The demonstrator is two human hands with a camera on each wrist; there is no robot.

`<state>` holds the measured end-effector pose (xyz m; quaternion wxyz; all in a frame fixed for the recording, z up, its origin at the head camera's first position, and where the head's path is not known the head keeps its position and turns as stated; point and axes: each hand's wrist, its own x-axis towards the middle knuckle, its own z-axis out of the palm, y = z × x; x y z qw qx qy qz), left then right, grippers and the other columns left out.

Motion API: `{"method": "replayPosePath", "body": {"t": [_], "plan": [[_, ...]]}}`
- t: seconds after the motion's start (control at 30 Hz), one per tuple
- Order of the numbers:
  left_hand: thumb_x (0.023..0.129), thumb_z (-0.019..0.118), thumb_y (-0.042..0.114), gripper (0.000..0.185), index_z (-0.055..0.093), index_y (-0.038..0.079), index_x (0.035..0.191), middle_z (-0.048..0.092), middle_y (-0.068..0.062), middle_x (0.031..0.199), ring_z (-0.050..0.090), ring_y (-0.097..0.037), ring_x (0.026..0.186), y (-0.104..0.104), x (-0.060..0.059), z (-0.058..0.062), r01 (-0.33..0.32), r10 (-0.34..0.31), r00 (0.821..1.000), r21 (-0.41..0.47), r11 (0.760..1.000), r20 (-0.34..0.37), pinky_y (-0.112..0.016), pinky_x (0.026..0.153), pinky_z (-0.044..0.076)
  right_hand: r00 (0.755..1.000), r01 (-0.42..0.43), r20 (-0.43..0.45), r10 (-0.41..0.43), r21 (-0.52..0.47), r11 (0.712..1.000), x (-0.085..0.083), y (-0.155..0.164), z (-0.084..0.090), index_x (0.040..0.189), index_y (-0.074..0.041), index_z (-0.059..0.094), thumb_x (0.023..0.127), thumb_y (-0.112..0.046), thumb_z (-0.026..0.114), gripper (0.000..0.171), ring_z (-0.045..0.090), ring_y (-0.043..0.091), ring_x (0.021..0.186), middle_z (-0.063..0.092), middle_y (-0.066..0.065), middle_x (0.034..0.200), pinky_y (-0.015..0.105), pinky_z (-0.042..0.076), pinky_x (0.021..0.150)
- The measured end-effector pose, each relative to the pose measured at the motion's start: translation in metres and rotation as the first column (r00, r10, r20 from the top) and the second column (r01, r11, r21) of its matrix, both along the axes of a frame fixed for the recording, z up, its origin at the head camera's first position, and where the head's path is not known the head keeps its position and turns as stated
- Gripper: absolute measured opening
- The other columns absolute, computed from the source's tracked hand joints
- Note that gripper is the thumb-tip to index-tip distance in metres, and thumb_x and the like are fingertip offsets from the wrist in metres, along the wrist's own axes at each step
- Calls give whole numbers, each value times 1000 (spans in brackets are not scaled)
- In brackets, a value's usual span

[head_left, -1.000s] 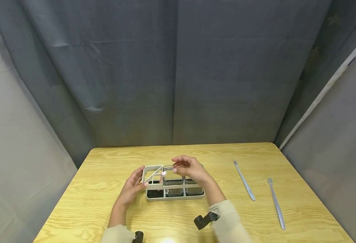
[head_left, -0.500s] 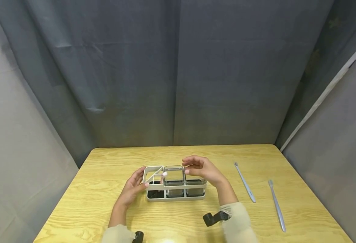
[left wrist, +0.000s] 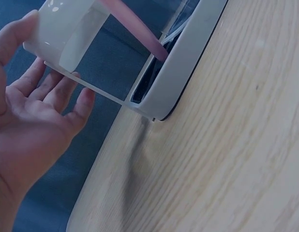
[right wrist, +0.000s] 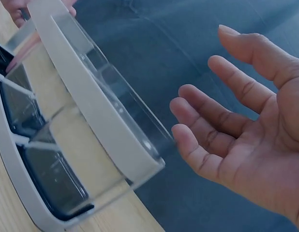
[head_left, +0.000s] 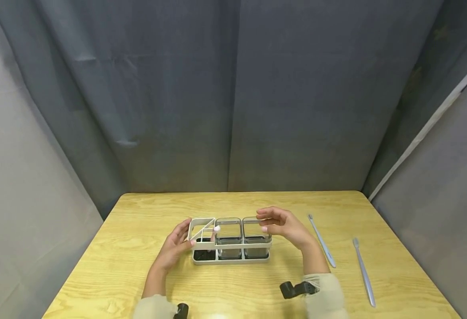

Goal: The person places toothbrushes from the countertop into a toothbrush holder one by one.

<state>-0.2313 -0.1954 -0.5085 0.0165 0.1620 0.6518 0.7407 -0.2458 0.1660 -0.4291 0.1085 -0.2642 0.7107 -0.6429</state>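
Seated upright near the middle of the wooden table: a white plastic toothbrush holder with three bays, the two right ones filled by clear square cups, the left one an open frame with a diagonal divider.

Left hand at the holder's left end, fingers straight and relaxed, fingertips resting against the frame's thin edge; a steadying touch, not a grip. A pale pink-tipped stick, probably a toothbrush, standing slanted in that left bay, seen in the left wrist view as a pink shaft dropping into the slot.

Right hand just beside the holder's right end, empty, fingers loosely spread and slightly bent, clear of the rightmost cup by a small gap in the right wrist view. Nothing held.

Two grey toothbrushes lying flat on the table to the right, well apart from the holder, heads pointing away from the person.

Judged step: one brush apparently seated in the holder, right hand free between placements. Next move likely calls for reaching rightward to the nearer grey toothbrush, pinching its slim handle off the flat table, turning it upright and lowering it into a narrow slot, with the left hand bracing the light holder against tipping.
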Motion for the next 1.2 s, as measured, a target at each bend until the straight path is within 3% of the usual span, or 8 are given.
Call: {"method": "replayPosePath", "body": {"t": [0.4, 1.0, 1.2], "plan": [[84, 58, -9, 67, 26, -2, 143, 23, -22, 148, 21, -35, 134, -2, 0, -2, 9, -9, 1000, 20, 1000, -11, -31, 106, 23, 999, 49, 0, -49, -3, 999, 2, 31, -7, 127, 7, 47, 86, -7, 66, 48, 42, 51, 113, 45, 32, 127, 32, 49, 86], [84, 61, -6, 67, 30, 1, 142, 27, -17, 147, 23, -31, 134, -3, 1, -2, -6, 6, 1000, 9, 1000, 15, -26, 104, 27, 990, 134, -40, -133, 32, 990, 5, 82, -17, 129, 9, 45, 88, -7, 64, 48, 49, 38, 113, 44, 30, 129, 28, 48, 87], [84, 61, -5, 67, 30, 2, 142, 27, -17, 148, 24, -30, 134, -3, 2, 1, -11, 11, 1000, 8, 1000, 22, -23, 103, 28, 989, 144, -44, -142, 39, 989, 4, 96, -21, 131, 5, 46, 88, -9, 64, 49, 53, 31, 111, 45, 30, 128, 28, 49, 86]]}}
